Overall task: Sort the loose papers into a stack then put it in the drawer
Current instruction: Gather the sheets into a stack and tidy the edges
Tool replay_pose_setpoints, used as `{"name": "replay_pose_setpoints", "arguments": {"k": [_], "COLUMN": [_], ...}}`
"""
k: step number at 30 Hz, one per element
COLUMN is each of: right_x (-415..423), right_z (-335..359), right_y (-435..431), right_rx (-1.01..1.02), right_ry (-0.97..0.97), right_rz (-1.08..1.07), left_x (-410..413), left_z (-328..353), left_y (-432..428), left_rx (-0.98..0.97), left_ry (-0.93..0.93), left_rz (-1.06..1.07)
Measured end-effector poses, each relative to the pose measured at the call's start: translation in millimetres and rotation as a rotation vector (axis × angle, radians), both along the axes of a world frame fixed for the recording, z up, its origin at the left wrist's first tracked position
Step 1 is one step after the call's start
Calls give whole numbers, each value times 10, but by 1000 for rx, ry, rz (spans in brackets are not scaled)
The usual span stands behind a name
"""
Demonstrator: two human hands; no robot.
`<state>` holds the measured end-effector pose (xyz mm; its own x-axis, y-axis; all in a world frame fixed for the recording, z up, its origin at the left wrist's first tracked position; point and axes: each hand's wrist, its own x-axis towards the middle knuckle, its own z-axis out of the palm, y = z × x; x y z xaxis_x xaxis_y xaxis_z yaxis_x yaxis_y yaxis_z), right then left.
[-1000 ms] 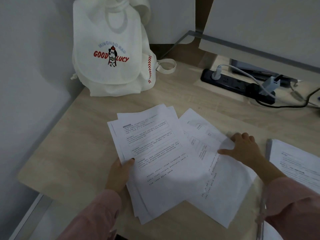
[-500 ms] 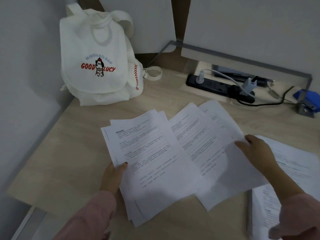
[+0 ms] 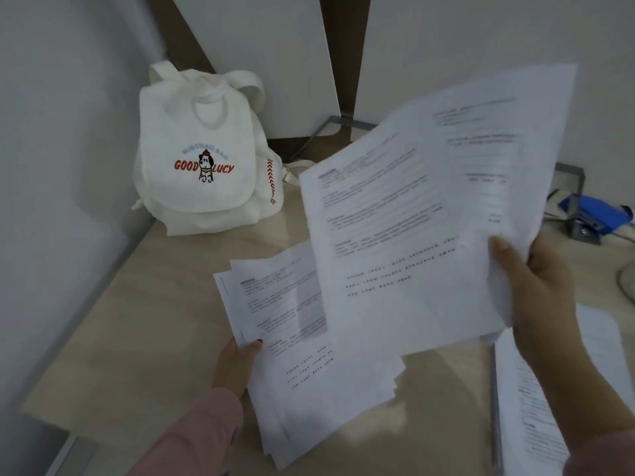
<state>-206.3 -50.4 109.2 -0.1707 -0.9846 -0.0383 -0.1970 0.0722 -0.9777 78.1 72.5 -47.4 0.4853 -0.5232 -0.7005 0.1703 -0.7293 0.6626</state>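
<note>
Head view: mid-gathering, our right hand (image 3: pixel 536 286) pinched sheets (image 3: pixel 405 228) at three o'clock, our left hand (image 3: pixel 237 364) gripped the stack (image 3: pixel 319 383) at seven. We judged they needed squaring onto it next.

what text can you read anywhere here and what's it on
"GOOD LUCY": red letters on the backpack flap.
"MINGHAO BAG": small blue arc above that, faint.
sheets held up by the right hand: print blurred, unreadable.
stack gripped by the left hand: print too small and blurred.
pile at the right edge: unreadable too.
</note>
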Motion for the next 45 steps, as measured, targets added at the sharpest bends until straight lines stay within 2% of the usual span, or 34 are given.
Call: {"name": "replay_pose_setpoints", "arguments": {"k": [3,6,9,15,19,22,26,34,42,45], "right_x": [128,273,387,471,357,132,-115,16,453,466], "right_z": [-281,-616,-919,-1357,-1366,-1334,-1359,-1381,-1466,-1476], "right_y": [102,277,454,644,622,526,407,416,488,425], "right_rx": [158,304,388,515,476,446,464,595,642,553], "right_ry": [-14,7,79,181,164,167,206,203,383,356], "right_rz": [29,87,129,156,29,-95,-109,102,428,346], "left_x": [4,13,19,-27,-39,23,148,117,-65,-81], "left_z": [27,76,95,24,-42,-47,-91,-42,-42,45], "left_y": [-9,-71,-43,63,74,90,86,5,-58,-89], "left_rx": [-19,-24,-112,-109,-114,-106,-85,-147,-193,-220], "left_ry": [56,179,316,283,141,109,88,149,155,143], "left_rz": [23,172,278,118,16,11,-37,-72,-187,-198]}}
